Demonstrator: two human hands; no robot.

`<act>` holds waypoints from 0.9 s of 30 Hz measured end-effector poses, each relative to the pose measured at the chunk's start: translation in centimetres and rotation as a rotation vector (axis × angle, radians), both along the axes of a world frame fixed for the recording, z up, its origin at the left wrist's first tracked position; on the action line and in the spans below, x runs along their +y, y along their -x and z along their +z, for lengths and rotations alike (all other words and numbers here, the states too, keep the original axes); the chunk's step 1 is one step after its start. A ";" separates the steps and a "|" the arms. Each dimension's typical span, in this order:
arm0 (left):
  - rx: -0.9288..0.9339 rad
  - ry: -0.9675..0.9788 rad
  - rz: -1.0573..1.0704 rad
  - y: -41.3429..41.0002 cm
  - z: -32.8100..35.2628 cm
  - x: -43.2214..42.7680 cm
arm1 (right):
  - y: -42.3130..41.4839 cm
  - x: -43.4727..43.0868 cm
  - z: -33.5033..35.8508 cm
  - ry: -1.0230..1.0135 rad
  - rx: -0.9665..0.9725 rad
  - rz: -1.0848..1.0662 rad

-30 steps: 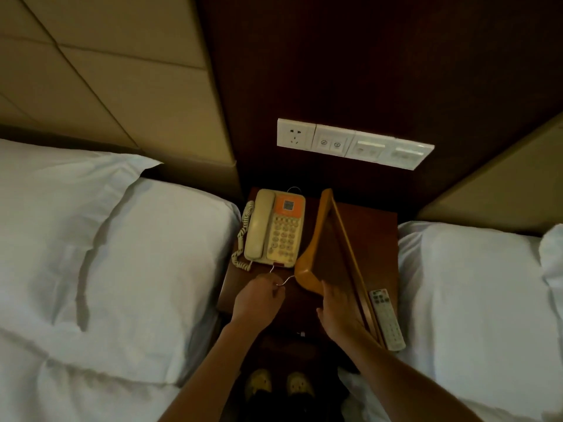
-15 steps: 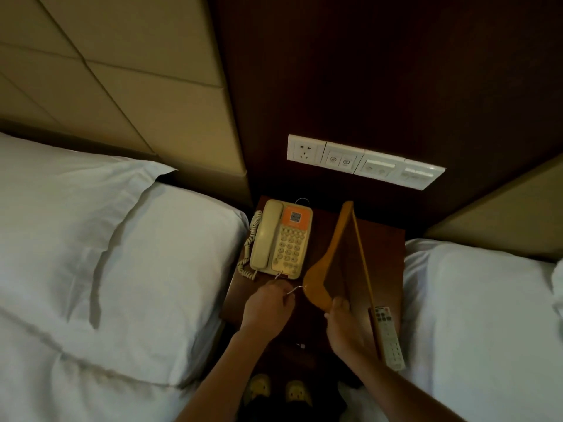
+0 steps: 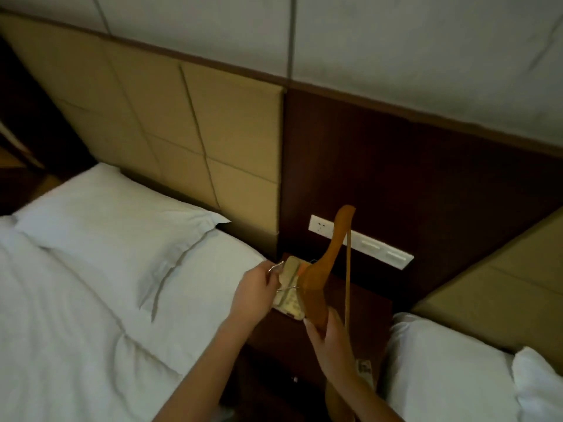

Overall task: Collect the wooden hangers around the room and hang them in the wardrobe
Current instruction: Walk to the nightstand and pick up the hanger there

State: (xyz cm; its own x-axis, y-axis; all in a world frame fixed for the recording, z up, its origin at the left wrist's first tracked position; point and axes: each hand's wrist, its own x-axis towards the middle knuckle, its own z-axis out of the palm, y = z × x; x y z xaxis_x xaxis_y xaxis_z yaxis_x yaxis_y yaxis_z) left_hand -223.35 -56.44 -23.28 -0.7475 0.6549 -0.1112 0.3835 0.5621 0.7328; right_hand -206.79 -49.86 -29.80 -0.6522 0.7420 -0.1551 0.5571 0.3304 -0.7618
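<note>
Fingers first: the left hand [image 3: 256,289] has its fingers curled round the hanger's metal hook [image 3: 274,267], pinching the wire so it pokes out above the knuckles. The right hand [image 3: 330,339] is wrapped thumb and fingers round the lower end of the wooden hanger [image 3: 320,269].

So it's a two-point hold, hook in one hand and wood in the other. My guess is that's to stop it swinging or snagging in this tight gap between the two beds.

The hanger is off the surface and stood on end. One arm points up in front of the white switch panel [image 3: 384,249], and the thin crossbar runs down the right side. It hangs right above the beige telephone [image 3: 289,296] on the dark nightstand [image 3: 365,303], not touching the phone as far as I can tell.

A remote [image 3: 364,368] peeks out behind the right wrist, near the nightstand's front edge. White pillow [image 3: 115,220] on the left bed, padded headboard behind.

No wardrobe in sight, so I'd call this hanger collected but not hung. Next job is probably carrying it out without clipping the phone cord.
</note>
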 end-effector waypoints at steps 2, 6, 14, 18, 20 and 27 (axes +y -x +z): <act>0.035 -0.007 0.051 0.3 3.1 -2.4 | 1.3 -0.7 2.1 0.035 0.076 0.016; 0.062 -0.019 0.180 0.8 7.7 -9.9 | 4.9 -4.4 5.3 0.082 0.140 0.157; 0.132 0.066 0.625 -1.4 10.7 -34.1 | 11.1 -22.0 7.6 0.142 0.077 0.542; 0.102 0.130 0.825 -6.2 9.7 -48.2 | 10.7 -33.1 8.0 0.187 0.090 0.700; 0.099 0.196 0.902 -9.0 9.0 -55.1 | 10.2 -39.0 8.1 0.213 0.083 0.783; 0.091 0.281 1.066 -14.4 6.5 -69.9 | 9.0 -53.3 7.4 0.237 0.030 0.943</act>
State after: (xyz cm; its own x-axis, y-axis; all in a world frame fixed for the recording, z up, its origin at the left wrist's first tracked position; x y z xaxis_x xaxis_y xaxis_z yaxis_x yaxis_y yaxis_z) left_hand -208.93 -126.38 -16.82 -0.9264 -0.3697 -0.0711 -0.3506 0.7786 0.5204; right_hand -215.79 -103.18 -22.39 -0.9689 -0.1357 -0.2070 0.1216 0.4676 -0.8756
